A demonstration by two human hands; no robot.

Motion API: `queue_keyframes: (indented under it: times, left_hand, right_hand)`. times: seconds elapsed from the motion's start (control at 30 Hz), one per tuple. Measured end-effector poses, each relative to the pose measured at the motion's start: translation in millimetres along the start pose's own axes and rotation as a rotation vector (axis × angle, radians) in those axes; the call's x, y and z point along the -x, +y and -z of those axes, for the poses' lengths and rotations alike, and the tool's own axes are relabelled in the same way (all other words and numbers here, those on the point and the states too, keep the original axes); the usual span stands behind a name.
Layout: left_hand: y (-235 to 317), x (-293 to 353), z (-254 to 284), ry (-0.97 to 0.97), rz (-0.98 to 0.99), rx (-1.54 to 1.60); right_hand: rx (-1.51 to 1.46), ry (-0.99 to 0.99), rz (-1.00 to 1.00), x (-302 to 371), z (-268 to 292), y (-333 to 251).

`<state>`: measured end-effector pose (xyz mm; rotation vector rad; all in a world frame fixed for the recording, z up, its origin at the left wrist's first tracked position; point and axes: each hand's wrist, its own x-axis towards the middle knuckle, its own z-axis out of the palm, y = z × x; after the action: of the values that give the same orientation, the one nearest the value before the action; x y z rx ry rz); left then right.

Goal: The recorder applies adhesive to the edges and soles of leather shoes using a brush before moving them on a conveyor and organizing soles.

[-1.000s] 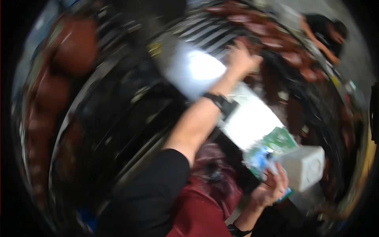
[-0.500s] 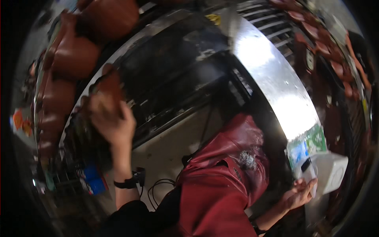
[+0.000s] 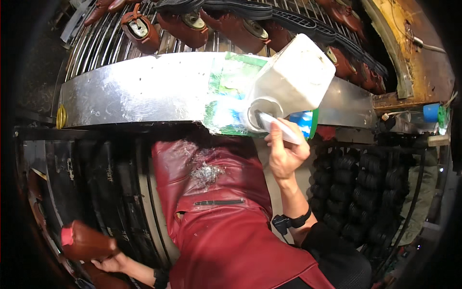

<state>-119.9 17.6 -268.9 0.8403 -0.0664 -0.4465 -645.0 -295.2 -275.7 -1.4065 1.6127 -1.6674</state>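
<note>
My right hand (image 3: pixel 288 151) is closed around a white-handled brush (image 3: pixel 287 131). The brush's dark tip reaches into the round mouth of a white plastic jug (image 3: pixel 301 72), which is tilted on its side on a green and blue plastic sheet (image 3: pixel 232 72). Down at the lower left, my left hand (image 3: pixel 111 263) grips one end of a brown leather shoe upper (image 3: pixel 86 242) with a pinkish-red patch at its other end. Its fingers are partly hidden by the shoe, which is slightly blurred.
A metal ledge (image 3: pixel 139 91) runs across in front of me. Behind it, brown shoe uppers on lasts (image 3: pixel 183 30) and black soles (image 3: pixel 293 20) lie on a rack of metal rods. Black soles are stacked in a rack (image 3: pixel 353 192) at right. I wear a red apron (image 3: pixel 226 241).
My body has turned right toward the metal ledge. The left hand, blurred among brown shoe uppers before, now holds one out at the lower left. The right hand still holds the brush at the jug.
</note>
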Motion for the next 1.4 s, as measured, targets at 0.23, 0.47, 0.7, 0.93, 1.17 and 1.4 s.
queue_keyframes:
  times: [0.23, 0.47, 0.7, 0.93, 1.17, 1.4]
  left_hand:
    - [-178.6, 37.8, -150.5, -0.560, 0.046, -0.441]
    - [-289.0, 49.2, -225.2, -1.410, -0.988, -0.868]
    - [-293.4, 47.8, -205.4, -1.350, -1.090, -0.981]
    - [-291.2, 46.6, -208.8, -1.365, -1.055, -0.956]
    - [-289.1, 45.1, -213.8, -1.346, -1.074, -0.933]
    - [-291.7, 48.6, -223.2, -1.311, -1.086, -0.910]
  right_hand:
    - [-0.147, 0.050, -0.328, -0.4, -20.1, -16.7]
    - [-0.833, -0.212, -0.795, -5.5, -20.2, -36.1]
    - [-0.743, -0.531, -0.649, 5.7, -81.3, -35.0]
    - [-0.494, -0.454, -0.496, -47.7, -144.4, 2.7]
    - [-0.552, -0.655, -0.587, -16.9, -89.6, -26.0]
    - [-0.473, -0.895, 0.184, 33.3, -25.5, -73.4]
